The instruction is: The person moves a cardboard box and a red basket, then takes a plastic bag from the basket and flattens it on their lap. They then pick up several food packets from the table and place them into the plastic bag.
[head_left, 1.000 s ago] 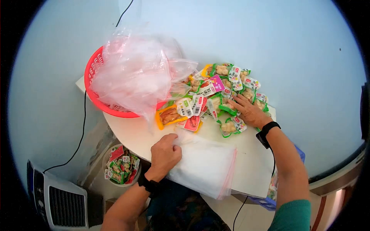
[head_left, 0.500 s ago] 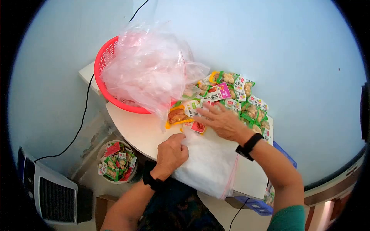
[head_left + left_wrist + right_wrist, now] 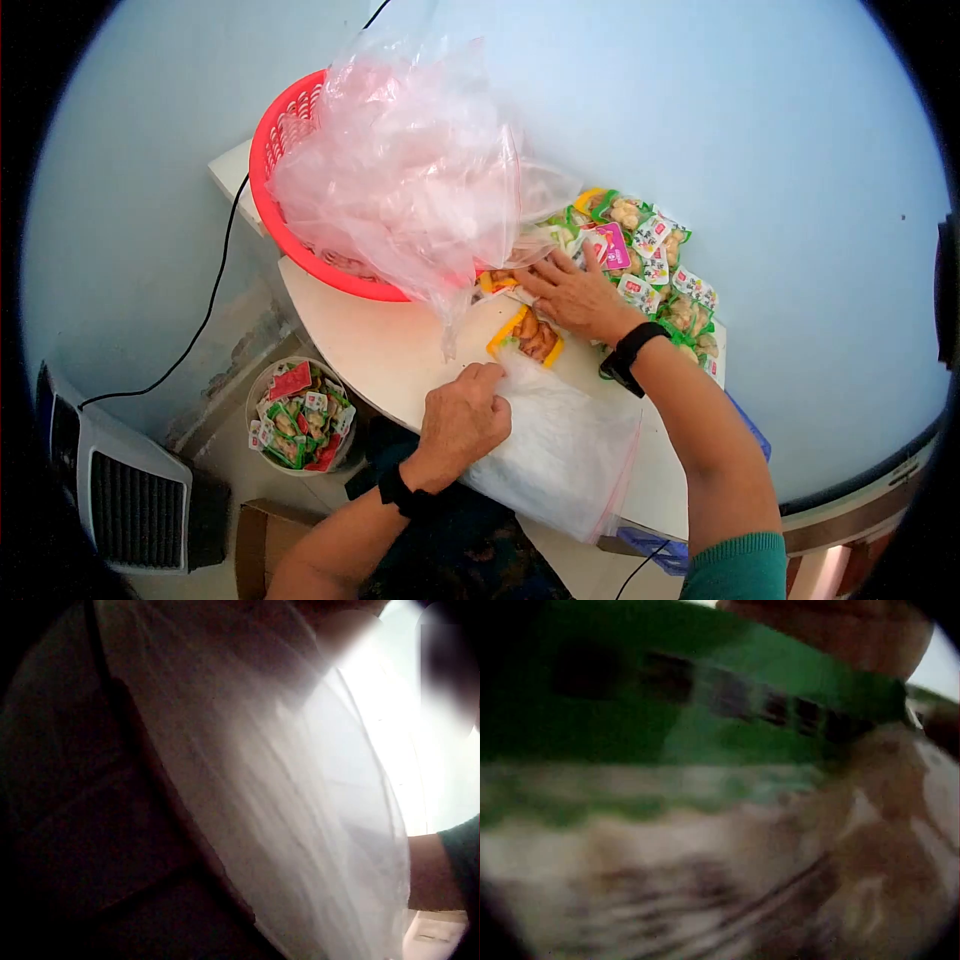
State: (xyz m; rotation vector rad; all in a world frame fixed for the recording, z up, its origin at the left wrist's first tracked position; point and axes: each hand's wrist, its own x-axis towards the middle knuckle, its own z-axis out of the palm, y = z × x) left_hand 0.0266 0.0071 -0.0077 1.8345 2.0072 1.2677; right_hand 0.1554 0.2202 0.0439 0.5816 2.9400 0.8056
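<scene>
In the head view, my left hand (image 3: pixel 462 420) has its fingers curled at the near left edge of a flat clear plastic zip bag (image 3: pixel 565 435), which lies on the table with its red zip strip to the right. The bag also fills much of the left wrist view. My right hand (image 3: pixel 580 300) reaches with spread fingers over the heap of snack packets (image 3: pixel 690 310). Between the hands, a yellow-edged packet (image 3: pixel 527 340) with brown food lies just above the bag. In the right wrist view, a green-edged packet (image 3: pixel 705 697) is close up and blurred.
A red basket (image 3: pixel 290 235) heaped with clear plastic bags (image 3: pixel 420 180) stands at the back left of the white table (image 3: pixel 350 310). On the floor, a bucket (image 3: pixel 262 392) of packets stands near a grey appliance (image 3: pixel 140 500). Blue crates (image 3: pixel 655 545) show under the right side.
My right hand has swept left from the green packets at the right to those beside the basket. The yellow-edged packet now lies apart from the heap. My left hand stays at the bag.
</scene>
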